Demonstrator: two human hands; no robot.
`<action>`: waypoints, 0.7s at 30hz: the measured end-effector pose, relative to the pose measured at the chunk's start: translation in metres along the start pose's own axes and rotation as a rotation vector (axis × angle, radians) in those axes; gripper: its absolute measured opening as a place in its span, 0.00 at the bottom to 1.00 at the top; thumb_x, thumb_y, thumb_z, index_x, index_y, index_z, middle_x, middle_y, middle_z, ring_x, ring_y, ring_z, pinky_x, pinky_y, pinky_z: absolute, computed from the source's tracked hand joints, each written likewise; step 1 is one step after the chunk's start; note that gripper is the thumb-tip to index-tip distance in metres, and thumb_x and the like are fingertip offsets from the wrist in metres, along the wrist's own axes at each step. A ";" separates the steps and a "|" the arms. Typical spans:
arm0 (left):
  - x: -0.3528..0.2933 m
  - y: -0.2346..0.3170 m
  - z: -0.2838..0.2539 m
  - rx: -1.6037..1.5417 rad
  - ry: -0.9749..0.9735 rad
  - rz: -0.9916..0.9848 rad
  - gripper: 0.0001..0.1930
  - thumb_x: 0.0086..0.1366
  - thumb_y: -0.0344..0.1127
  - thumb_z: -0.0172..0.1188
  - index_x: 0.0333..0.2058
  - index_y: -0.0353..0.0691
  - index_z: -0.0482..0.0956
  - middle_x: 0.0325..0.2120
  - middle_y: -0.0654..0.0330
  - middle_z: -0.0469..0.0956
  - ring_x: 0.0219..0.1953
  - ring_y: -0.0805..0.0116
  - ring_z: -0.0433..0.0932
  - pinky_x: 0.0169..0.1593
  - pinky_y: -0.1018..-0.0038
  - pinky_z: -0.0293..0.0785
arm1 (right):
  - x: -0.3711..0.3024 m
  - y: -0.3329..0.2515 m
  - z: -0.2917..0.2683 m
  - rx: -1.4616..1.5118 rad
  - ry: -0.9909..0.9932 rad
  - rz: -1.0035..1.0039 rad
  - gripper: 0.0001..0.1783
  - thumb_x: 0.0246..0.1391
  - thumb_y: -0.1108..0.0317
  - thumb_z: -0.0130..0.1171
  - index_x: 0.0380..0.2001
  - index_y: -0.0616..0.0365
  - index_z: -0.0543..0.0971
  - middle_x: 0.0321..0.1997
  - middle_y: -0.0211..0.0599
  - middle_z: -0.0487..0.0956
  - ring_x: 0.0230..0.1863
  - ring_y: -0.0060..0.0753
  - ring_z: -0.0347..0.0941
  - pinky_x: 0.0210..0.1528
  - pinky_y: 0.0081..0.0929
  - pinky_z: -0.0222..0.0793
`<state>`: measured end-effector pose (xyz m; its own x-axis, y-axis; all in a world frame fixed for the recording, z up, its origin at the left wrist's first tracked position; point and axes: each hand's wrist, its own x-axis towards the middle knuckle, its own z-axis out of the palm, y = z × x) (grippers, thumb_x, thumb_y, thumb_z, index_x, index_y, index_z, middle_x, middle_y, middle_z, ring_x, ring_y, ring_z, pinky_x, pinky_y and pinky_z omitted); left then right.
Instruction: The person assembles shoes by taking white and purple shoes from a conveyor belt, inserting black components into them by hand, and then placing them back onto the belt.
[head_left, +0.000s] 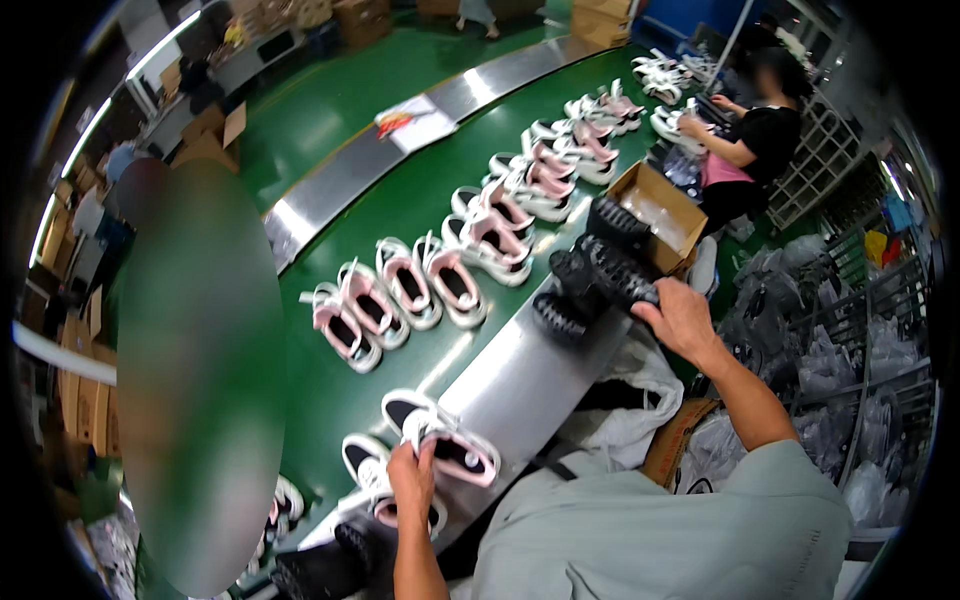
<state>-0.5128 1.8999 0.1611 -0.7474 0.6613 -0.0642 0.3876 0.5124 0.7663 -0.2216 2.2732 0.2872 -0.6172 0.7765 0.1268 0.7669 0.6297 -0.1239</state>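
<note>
- Grasping one shoe on each side, the two hands work along the steel table (525, 372) that crosses the head view from lower left to upper right.
- Lower centre of the frame: the left grip (412, 485) pinches a white sneaker (468, 458) with pink lining near its tongue, thumb on top; its mate (362, 462) lies just to the left, partly covered by the hand.
- Right of centre: the right grip (682, 318) is closed around the near end of a black shoe (615, 268), with another black shoe (560, 318) beside it.
- Upper middle: pink-lined sneakers (456, 285) stand in rows on the green surface (345, 410); a cardboard box (685, 215) sits at upper right, near a co-worker (755, 150).
- To handle these well, I would pinch the white upper lightly so it does not crease or smudge, hold the black shoe by its firm end, and move each hand without knocking neighbouring shoes.
</note>
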 end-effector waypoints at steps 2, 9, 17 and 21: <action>0.007 -0.018 0.014 0.014 0.017 0.023 0.18 0.65 0.41 0.65 0.27 0.29 0.77 0.25 0.41 0.75 0.31 0.38 0.74 0.37 0.53 0.69 | -0.030 -0.057 0.005 0.250 -0.215 -0.103 0.27 0.56 0.45 0.65 0.32 0.63 0.77 0.33 0.56 0.79 0.37 0.63 0.76 0.40 0.49 0.72; 0.027 0.026 0.017 -0.061 -0.169 0.105 0.09 0.66 0.35 0.60 0.41 0.40 0.84 0.33 0.45 0.81 0.37 0.43 0.79 0.43 0.58 0.74 | -0.083 -0.175 0.056 0.384 -0.866 -0.317 0.30 0.60 0.45 0.58 0.29 0.67 0.81 0.28 0.59 0.80 0.34 0.64 0.78 0.40 0.52 0.72; 0.040 0.012 0.054 -0.003 -0.185 0.406 0.08 0.61 0.30 0.62 0.39 0.33 0.80 0.33 0.42 0.78 0.39 0.39 0.77 0.43 0.55 0.74 | -0.090 -0.242 0.148 0.192 -0.467 -0.343 0.16 0.57 0.61 0.60 0.40 0.64 0.80 0.42 0.53 0.81 0.43 0.58 0.79 0.44 0.51 0.75; 0.017 0.020 0.043 -0.083 -0.031 0.119 0.32 0.58 0.33 0.69 0.61 0.36 0.69 0.35 0.43 0.80 0.42 0.40 0.79 0.46 0.56 0.75 | -0.089 -0.209 0.112 0.594 -0.410 -0.435 0.21 0.53 0.67 0.64 0.46 0.68 0.74 0.44 0.58 0.79 0.45 0.64 0.77 0.47 0.52 0.73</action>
<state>-0.4948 1.9450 0.1479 -0.6811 0.7321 0.0118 0.4259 0.3829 0.8198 -0.3462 2.0748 0.1918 -0.9394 0.3356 -0.0701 0.2964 0.6920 -0.6582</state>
